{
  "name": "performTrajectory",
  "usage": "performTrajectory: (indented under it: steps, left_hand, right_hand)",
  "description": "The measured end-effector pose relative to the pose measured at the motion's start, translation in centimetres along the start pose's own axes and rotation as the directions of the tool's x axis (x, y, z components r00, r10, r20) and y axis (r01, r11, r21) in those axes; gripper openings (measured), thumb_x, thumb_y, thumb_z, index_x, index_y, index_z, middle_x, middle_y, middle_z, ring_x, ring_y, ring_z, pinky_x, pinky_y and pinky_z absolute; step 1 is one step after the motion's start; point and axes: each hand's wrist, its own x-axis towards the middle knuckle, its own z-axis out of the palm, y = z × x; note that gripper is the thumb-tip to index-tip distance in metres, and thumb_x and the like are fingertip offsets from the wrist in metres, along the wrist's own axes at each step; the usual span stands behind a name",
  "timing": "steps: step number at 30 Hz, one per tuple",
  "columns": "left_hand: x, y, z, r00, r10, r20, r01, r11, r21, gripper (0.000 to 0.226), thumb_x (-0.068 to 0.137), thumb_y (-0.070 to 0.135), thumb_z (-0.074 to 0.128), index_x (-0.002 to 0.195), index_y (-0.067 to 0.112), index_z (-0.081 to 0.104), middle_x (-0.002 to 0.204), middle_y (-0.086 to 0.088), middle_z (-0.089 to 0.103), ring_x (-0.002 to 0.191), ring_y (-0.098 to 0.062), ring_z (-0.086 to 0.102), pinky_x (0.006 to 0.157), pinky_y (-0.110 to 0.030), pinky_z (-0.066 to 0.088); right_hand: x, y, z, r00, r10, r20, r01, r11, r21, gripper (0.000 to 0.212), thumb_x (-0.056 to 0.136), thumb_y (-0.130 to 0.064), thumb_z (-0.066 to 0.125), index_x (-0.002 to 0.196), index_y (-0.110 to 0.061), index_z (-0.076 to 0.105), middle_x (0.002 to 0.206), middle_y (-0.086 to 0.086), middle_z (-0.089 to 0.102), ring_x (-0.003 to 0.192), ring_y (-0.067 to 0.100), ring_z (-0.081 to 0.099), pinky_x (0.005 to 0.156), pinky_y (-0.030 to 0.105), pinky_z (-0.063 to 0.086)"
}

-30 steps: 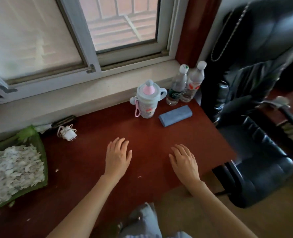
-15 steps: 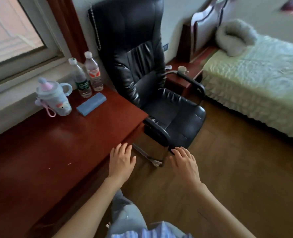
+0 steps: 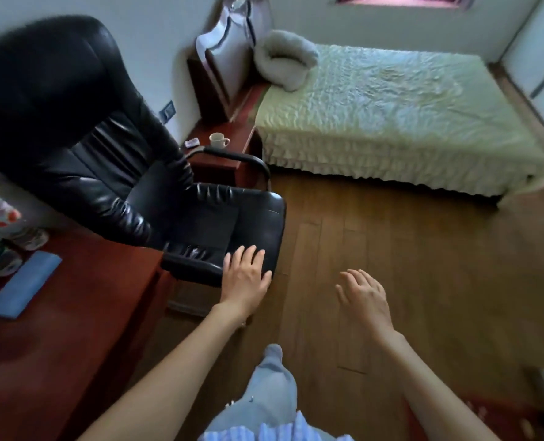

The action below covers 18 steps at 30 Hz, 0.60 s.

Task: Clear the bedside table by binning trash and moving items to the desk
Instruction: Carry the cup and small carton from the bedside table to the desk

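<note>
The dark red bedside table (image 3: 232,135) stands between the black chair and the bed, partly hidden by the chair's armrest. On it sit a white cup (image 3: 218,140) and a small flat item (image 3: 191,142). The red-brown desk (image 3: 73,313) fills the lower left, with a blue case (image 3: 23,288) and two plastic bottles (image 3: 0,227) at its far edge. My left hand (image 3: 246,278) hovers open over the chair's front corner, holding nothing. My right hand (image 3: 364,296) is open and empty above the wooden floor.
A black leather office chair (image 3: 111,173) stands between the desk and the bedside table. A bed with a pale green cover (image 3: 391,122) and a grey pillow (image 3: 283,60) lies to the right. Wooden floor (image 3: 407,265) stretches ahead.
My view has swung right, away from the window and desk toward the chair, bedside table and bed. Both hands stay open and empty, now off the desk.
</note>
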Motion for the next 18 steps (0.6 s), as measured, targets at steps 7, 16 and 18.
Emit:
performTrajectory:
  steps: [7,16,18]
  left_hand:
    - [11.4,1.1,-0.7,0.996,0.083,-0.017,-0.083,0.996,0.014,0.055,0.095,0.041,0.044,0.144,0.016,0.035,0.151,-0.006,0.034,0.142,-0.025,0.024,0.116,-0.046,0.014]
    - [22.9,2.0,-0.6,0.982,0.188,0.023,-0.188,0.982,0.011,0.054,0.093,0.038,0.049,0.141,0.013,0.041,0.148,-0.01,0.039,0.14,-0.028,0.029,0.116,-0.048,0.018]
    - [25.2,2.3,-0.3,0.979,0.203,0.017,-0.203,0.979,0.007,0.054,0.093,0.038,0.049,0.14,0.013,0.042,0.148,-0.009,0.04,0.139,-0.027,0.03,0.116,-0.047,0.019]
  right_hand:
    - [9.7,1.7,-2.2,0.993,0.112,-0.031,-0.112,0.993,-0.018,0.04,0.093,-0.033,0.052,0.127,-0.012,0.056,0.135,0.007,0.054,0.133,0.026,0.039,0.109,0.045,0.027]
    - [19.4,3.2,-4.0,0.978,0.189,-0.088,-0.191,0.982,-0.01,0.04,0.094,-0.033,0.049,0.128,-0.012,0.053,0.136,0.007,0.052,0.134,0.025,0.037,0.111,0.046,0.028]
    - [21.1,4.0,-4.1,0.975,0.204,-0.088,-0.206,0.979,-0.011,0.041,0.094,-0.033,0.048,0.129,-0.012,0.052,0.137,0.007,0.051,0.135,0.024,0.036,0.111,0.045,0.027]
